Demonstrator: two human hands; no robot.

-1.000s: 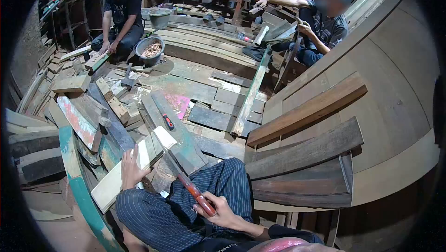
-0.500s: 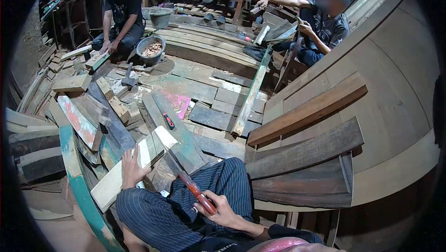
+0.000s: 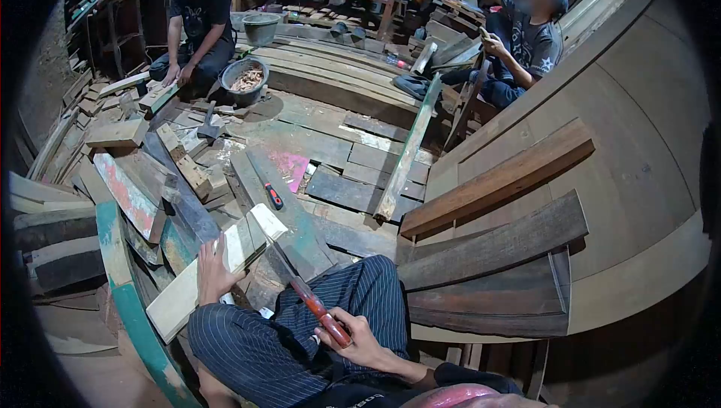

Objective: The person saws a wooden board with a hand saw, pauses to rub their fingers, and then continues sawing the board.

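Note:
A pale wooden board (image 3: 174, 307) slants across beside my left knee, its far end resting over a greenish plank (image 3: 302, 246). My left hand (image 3: 215, 271) grips this board near its middle, with fingers laid over its surface. In my right hand (image 3: 362, 344), above my lap, is a long-bladed tool (image 3: 310, 300) with a red-brown handle. Its thin metal blade points toward the board's far end; the view is too edge-on to tell its exact kind. A red-and-black-handled screwdriver-like tool (image 3: 273, 197) lies on the greenish plank beyond.
Stacked wood offcuts (image 3: 120, 134) crowd the left side. A hatchet-like tool (image 3: 209, 126) and a bucket of wood chips (image 3: 244, 81) lie ahead. Dark planks (image 3: 492, 243) lean on a large panel (image 3: 638, 115) at right. Other people sit at the back left, back and right.
The person at the right has raised an outstretched arm higher and shifted slightly. My hands, the board and the bladed tool stay practically in place.

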